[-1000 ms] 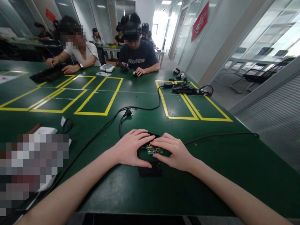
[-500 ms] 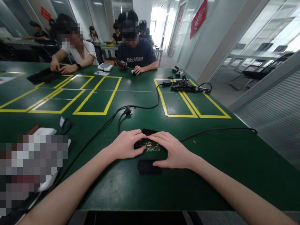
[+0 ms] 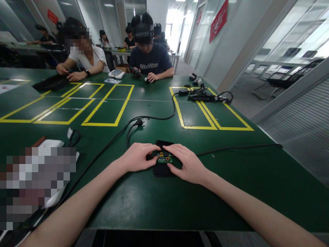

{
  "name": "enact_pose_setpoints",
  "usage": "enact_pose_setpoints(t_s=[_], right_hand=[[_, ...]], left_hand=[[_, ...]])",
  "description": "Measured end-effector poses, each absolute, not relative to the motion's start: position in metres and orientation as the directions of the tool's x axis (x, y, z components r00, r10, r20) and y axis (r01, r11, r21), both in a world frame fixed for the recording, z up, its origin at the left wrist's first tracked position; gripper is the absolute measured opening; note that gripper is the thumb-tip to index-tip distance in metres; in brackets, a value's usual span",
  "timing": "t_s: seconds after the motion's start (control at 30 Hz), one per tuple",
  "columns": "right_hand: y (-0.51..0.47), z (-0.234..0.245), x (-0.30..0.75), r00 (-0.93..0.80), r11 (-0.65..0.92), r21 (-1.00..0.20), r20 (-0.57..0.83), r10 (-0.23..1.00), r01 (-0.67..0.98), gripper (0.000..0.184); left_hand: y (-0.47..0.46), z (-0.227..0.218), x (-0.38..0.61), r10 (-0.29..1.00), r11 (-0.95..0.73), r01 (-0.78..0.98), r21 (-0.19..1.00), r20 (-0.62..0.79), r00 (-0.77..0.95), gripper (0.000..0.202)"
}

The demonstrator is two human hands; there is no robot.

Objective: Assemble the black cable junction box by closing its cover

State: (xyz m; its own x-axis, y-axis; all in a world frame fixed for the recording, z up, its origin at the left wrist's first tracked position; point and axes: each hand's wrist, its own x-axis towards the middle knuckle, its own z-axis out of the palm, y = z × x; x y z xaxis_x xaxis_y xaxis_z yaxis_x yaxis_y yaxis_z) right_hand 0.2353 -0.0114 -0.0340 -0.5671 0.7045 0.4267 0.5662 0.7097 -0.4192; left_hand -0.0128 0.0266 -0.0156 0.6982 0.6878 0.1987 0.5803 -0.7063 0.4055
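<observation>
A small green circuit board (image 3: 164,160) with copper-coloured coils lies between my hands near the middle of the table. My left hand (image 3: 140,157) grips its left end, thumb at the near corner and fingers curled over the far side. My right hand (image 3: 189,164) spans its right side, fingertips on the far edge and thumb at the near right corner. Close in front of the board is a black plastic cover piece (image 3: 163,171), partly under it or touching it; I cannot tell which. Another black plastic piece (image 3: 164,142) shows behind my fingertips. Black cables run out beside both hands.
A black power plug (image 3: 139,122) and its long cable cross the table ahead. Bundled black cords (image 3: 205,96) lie at the far right among yellow tape outlines. A blurred-out item (image 3: 38,181) is at the left. Two people work across the table, one with a power screwdriver (image 3: 135,71).
The near black cover piece has moved away from me, up against the board. My right thumb has shifted from that cover to the board's near corner. The board has moved slightly left.
</observation>
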Motion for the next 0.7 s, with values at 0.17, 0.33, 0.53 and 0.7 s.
enact_pose_setpoints(t_s=[0.17, 0.33, 0.53, 0.7], right_hand=[[-0.009, -0.037, 0.234, -0.554, 0.711, -0.419, 0.447, 0.702, 0.564, 0.054], [-0.007, -0.038, 0.234, -0.54, 0.702, -0.435, 0.448, 0.712, 0.564, 0.052], [0.007, -0.027, 0.26, -0.538, 0.731, -0.413, 0.498, 0.68, 0.543, 0.037], [0.018, -0.021, 0.283, -0.599, 0.724, -0.381, 0.406, 0.69, 0.575, 0.007]], left_hand=[[0.029, -0.016, -0.015, 0.686, -0.709, 0.573, 0.412, 0.213, 0.696, 0.029], [0.034, -0.018, -0.017, 0.687, -0.71, 0.572, 0.411, 0.224, 0.691, 0.026], [0.042, -0.022, -0.022, 0.696, -0.702, 0.566, 0.432, 0.247, 0.674, 0.024], [0.041, -0.02, -0.023, 0.696, -0.699, 0.552, 0.454, 0.257, 0.67, 0.021]])
